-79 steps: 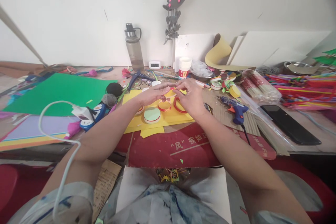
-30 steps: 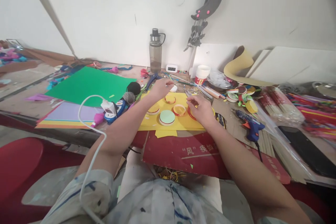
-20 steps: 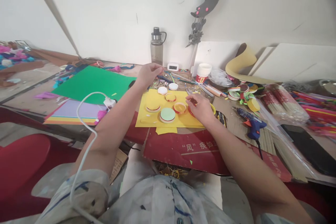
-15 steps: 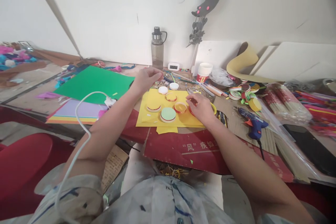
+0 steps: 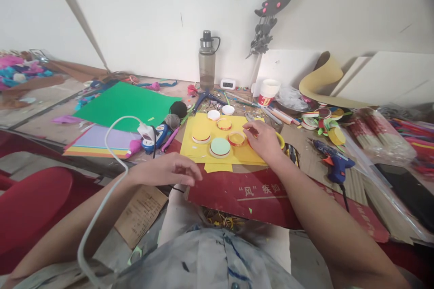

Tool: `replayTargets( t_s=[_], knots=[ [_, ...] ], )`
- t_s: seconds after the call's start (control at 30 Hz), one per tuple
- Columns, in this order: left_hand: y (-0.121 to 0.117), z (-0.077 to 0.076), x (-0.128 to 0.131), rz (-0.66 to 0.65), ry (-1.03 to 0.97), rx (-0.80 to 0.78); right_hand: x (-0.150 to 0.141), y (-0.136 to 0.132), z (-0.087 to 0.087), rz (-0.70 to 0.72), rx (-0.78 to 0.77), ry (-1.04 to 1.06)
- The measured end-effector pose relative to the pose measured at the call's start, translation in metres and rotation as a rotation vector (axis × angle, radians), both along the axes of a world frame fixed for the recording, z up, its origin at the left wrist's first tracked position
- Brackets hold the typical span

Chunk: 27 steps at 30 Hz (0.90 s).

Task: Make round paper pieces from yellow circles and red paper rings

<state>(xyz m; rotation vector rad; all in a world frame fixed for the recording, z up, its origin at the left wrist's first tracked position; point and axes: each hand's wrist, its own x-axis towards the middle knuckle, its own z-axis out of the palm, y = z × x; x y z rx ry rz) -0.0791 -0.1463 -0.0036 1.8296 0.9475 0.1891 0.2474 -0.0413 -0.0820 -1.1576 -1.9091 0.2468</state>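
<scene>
My left hand (image 5: 172, 169) hovers over the front edge of the table, fingers loosely bent and apart, nothing in it. On the right part of the yellow paper (image 5: 190, 156) rests my right hand (image 5: 262, 140), its fingers slightly curled but apart. A red edge shows beneath that hand; the rest is covered. Just left of it lie an orange-red ring (image 5: 236, 138) and a thinner yellow ring (image 5: 224, 124). Nearby are a round piece with a light green top (image 5: 220, 146), one with a yellow top (image 5: 201, 134), and two white discs, one left (image 5: 213, 115) and one right (image 5: 228, 109).
Green sheet (image 5: 125, 104), white cable (image 5: 101, 198) and blue-white device (image 5: 156, 139) lie left. A water bottle (image 5: 207, 63) and paper cup (image 5: 269, 92) stand behind. On the right are a glue gun (image 5: 334, 162), a utility knife (image 5: 292, 156) and a phone (image 5: 407, 194).
My left hand has come down and toward me from near the bottle, its pinched fingers now apart. My right hand stays in about the same place on the yellow paper.
</scene>
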Motion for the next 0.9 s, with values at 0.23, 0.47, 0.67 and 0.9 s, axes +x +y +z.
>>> replayTargets(
  t_s=[0.23, 0.47, 0.67, 0.9],
  knots=[
    [-0.007, 0.003, -0.030, 0.129, 0.045, -0.018, -0.003, -0.001, 0.000, 0.022, -0.017, 0.008],
    [0.040, 0.020, 0.041, 0.787, -0.898, 0.201, -0.006, 0.001, -0.004, 0.050, -0.063, 0.028],
    [0.123, 0.048, 0.107, 0.951, -1.172, 0.171, -0.009, -0.002, -0.002, -0.010, -0.169, 0.169],
    [0.160, 0.026, 0.121, 0.974, -1.237, 0.121, -0.019, -0.013, 0.045, 0.065, -0.225, 0.138]
  ],
)
